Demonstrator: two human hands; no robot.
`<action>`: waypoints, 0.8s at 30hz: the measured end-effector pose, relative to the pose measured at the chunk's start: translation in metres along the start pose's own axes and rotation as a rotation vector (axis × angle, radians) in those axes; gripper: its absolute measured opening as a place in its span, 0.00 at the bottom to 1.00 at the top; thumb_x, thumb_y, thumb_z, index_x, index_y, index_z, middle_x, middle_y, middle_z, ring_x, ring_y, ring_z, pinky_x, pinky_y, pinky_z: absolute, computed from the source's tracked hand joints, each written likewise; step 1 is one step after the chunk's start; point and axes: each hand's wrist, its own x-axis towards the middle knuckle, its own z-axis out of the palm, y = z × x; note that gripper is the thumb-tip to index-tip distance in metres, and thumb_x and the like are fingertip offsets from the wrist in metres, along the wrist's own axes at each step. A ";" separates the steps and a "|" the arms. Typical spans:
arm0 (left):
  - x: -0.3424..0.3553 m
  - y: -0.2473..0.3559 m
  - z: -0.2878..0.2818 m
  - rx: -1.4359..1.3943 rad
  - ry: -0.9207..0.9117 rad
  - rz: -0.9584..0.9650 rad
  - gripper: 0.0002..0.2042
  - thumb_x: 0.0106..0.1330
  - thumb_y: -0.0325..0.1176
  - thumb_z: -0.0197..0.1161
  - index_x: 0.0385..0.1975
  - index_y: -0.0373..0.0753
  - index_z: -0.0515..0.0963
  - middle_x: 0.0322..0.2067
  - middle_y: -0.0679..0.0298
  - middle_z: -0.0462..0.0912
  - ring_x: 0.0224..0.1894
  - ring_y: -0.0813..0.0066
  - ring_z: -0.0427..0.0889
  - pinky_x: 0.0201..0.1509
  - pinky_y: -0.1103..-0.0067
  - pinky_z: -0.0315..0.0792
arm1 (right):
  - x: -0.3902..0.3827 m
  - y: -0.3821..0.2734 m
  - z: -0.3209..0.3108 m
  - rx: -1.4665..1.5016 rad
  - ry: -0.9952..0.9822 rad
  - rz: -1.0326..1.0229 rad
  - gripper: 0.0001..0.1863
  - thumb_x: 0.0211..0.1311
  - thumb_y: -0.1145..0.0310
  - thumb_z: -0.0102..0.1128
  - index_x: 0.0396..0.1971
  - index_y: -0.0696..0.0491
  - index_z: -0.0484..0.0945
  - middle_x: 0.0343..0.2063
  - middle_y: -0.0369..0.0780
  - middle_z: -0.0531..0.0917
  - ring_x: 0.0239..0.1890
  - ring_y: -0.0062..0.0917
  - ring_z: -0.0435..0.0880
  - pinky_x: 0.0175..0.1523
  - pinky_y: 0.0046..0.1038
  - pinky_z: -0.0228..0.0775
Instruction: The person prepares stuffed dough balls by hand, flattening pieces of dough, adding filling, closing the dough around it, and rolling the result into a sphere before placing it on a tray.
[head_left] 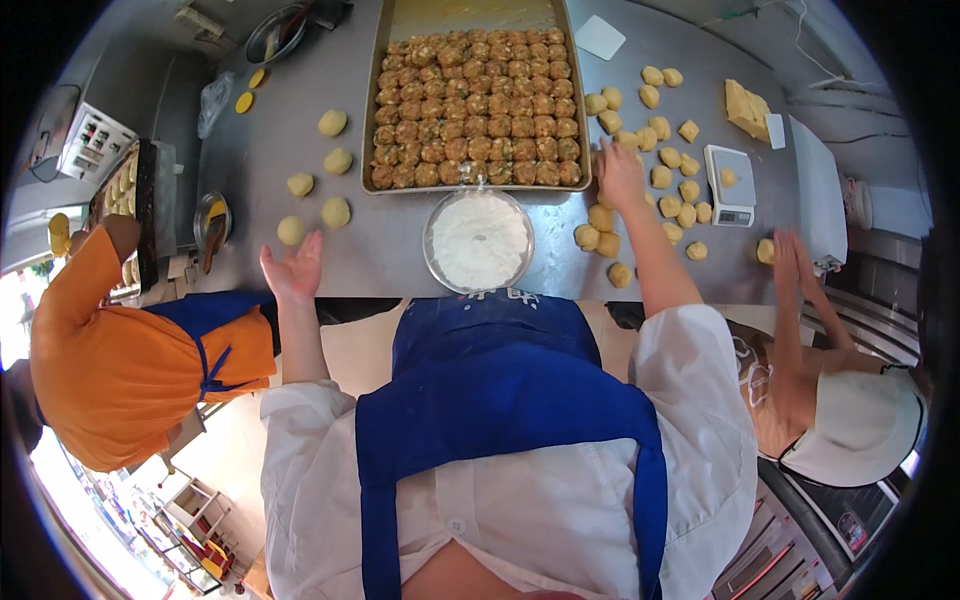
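My left hand (293, 270) is held palm up with its fingers spread and nothing in it, just below a smooth round dough ball (291, 230). More smooth balls, such as this pale dough ball (337, 211), lie beyond it on the steel table. My right hand (621, 178) reaches out among the cut dough pieces (661, 177) right of the tray, fingers extended. Its fingertips come up against one dough piece (627, 140); whether they touch it is unclear. Between my arms stands a clear bowl of white flour (480, 240).
A large metal tray (585, 178) holds rows of brown filling balls (470, 105). A digital scale (731, 190) carries a dough piece, near a dough block (748, 108) and a white scraper (600, 38). Co-workers stand at both sides: an orange sleeve (75, 280) left, a person's hands (788, 260) right.
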 end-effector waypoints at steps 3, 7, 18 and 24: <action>-0.006 -0.016 -0.011 0.178 -0.195 -0.090 0.37 0.72 0.52 0.47 0.72 0.34 0.45 0.67 0.44 0.61 0.70 0.46 0.59 0.73 0.60 0.56 | -0.010 -0.002 0.008 0.003 -0.088 -0.068 0.17 0.58 0.69 0.58 0.47 0.57 0.76 0.39 0.46 0.79 0.44 0.42 0.78 0.47 0.41 0.72; 0.011 -0.048 -0.044 0.241 -0.302 -0.295 0.27 0.72 0.47 0.48 0.64 0.36 0.62 0.65 0.50 0.66 0.67 0.50 0.65 0.69 0.59 0.62 | -0.022 -0.003 0.013 0.092 -0.063 -0.073 0.22 0.52 0.72 0.63 0.49 0.58 0.73 0.40 0.47 0.78 0.44 0.42 0.78 0.50 0.39 0.72; -0.018 -0.118 -0.036 0.383 -0.321 -0.339 0.21 0.73 0.43 0.50 0.59 0.37 0.68 0.57 0.56 0.73 0.57 0.56 0.75 0.62 0.63 0.69 | -0.055 -0.144 -0.047 0.536 0.068 -0.282 0.14 0.47 0.64 0.72 0.35 0.49 0.81 0.33 0.37 0.82 0.42 0.34 0.81 0.53 0.39 0.71; -0.037 -0.141 -0.023 0.433 -0.420 -0.418 0.19 0.73 0.43 0.50 0.57 0.39 0.69 0.55 0.58 0.75 0.58 0.59 0.74 0.61 0.65 0.69 | -0.058 -0.179 -0.022 0.389 -0.072 -0.444 0.14 0.42 0.61 0.73 0.29 0.48 0.82 0.30 0.35 0.82 0.44 0.30 0.77 0.52 0.35 0.67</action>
